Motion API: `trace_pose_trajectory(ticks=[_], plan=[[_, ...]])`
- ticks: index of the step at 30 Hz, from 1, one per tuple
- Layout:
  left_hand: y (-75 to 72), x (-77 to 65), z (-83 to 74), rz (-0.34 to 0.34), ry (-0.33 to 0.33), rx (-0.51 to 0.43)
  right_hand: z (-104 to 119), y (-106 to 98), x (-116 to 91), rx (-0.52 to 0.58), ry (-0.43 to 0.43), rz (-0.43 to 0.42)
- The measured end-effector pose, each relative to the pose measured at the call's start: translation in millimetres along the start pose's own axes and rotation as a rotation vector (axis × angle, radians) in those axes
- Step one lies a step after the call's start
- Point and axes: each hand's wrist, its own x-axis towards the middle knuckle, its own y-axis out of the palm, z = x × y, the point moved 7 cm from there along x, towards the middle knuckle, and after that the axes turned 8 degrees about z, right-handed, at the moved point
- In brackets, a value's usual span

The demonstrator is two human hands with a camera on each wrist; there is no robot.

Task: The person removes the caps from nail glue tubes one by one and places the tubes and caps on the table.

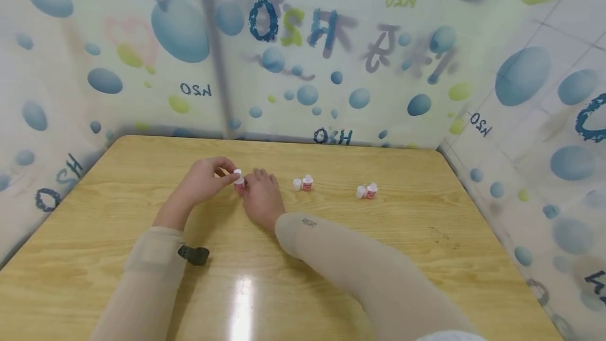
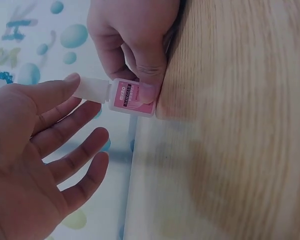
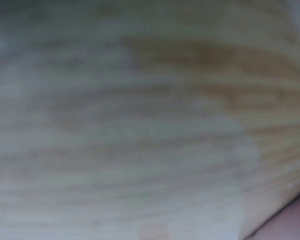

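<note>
A small nail glue bottle [image 2: 124, 97] with a pink label and a white cap [image 2: 92, 90] stands on the table, between both hands. My left hand [image 1: 203, 180] pinches the cap between thumb and forefinger, its other fingers spread loosely. Low at the tabletop, my right hand [image 1: 262, 196] grips the bottle's body, the thumb pressed over part of the label. In the right wrist view there is only blurred wood grain and a bit of skin [image 3: 290, 220] in the lower corner.
Right of my hands stands a similar bottle [image 1: 307, 184] beside a small white cap-like piece [image 1: 297, 184]. Farther right is another such bottle [image 1: 371, 191] with its own white piece [image 1: 361, 191]. A patterned wall covering [image 1: 293, 93] borders the wooden table [image 1: 402, 267].
</note>
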Motion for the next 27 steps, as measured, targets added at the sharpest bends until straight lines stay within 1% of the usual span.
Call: trace_pose_trajectory(ticks=[3, 6, 11, 15, 18, 22, 27], plan=[[-1.1, -1.7, 1.8, 0.0, 0.012, -0.009, 1.6, 1.5, 1.4, 0.0, 0.002, -0.001], [-2.0, -2.4, 3.0, -0.002, 0.023, -0.014, 1.4, 1.7, 1.7, 0.022, 0.007, -0.001], [-2.4, -1.9, 4.0, -0.01, 0.012, -0.018, -1.3, 2.5, 1.8, 0.067, 0.008, 0.002], [-3.0, 0.0, 2.9, -0.013, 0.008, -0.027, -4.0, 2.8, 2.9, 0.084, 0.005, -0.012], [-3.5, 0.8, 2.5, -0.012, 0.016, -0.028, -4.8, 2.6, 3.2, 0.079, 0.001, -0.024], [-3.6, 0.1, 4.2, 0.001, 0.025, -0.035, -4.5, 3.1, 2.6, 0.074, 0.002, -0.015], [-2.2, -2.3, 6.4, 0.016, 0.02, -0.047, -3.8, 4.6, 2.0, 0.075, 0.006, -0.004]])
